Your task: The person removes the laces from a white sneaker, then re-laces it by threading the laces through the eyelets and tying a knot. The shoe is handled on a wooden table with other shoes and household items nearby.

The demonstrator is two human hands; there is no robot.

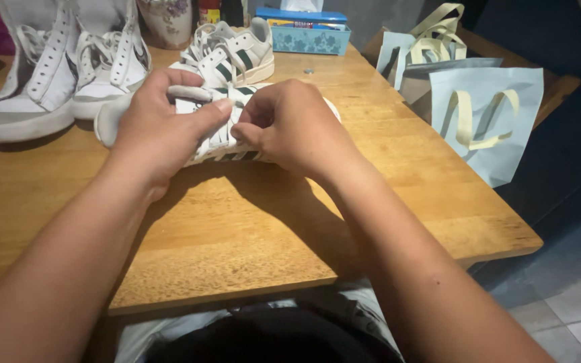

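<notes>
Both hands meet over a white low sneaker with dark green stripes [220, 144] lying at about 12 o'clock from the person, near the middle of the wooden surface [237, 235]. The left hand [159, 128] is clamped over the shoe's upper, thumb pressed along the top. The right hand [290, 124] is closed with its fingertips pinched at the lace area; what they pinch is hidden between the two hands. Most of the shoe is covered: only a rounded end at 9 o'clock, a strip of striped side below the palms and a bit of sole at 3 o'clock show.

At 12 o'clock beyond it sits the matching sneaker [233, 57], laces loose. At 10 o'clock stand two white high-top shoes [62, 67], their tops cut off by the picture's edge. A floral ceramic pot [166, 20] and a blue tissue box [307, 33] at the far edge are also cropped. At 2 o'clock, off the surface's right edge, stand pale blue paper bags with cream ribbon handles [485, 117]. Grey floor tiles [566, 296] show at 4 o'clock; the room beyond is dark and hard to read.
</notes>
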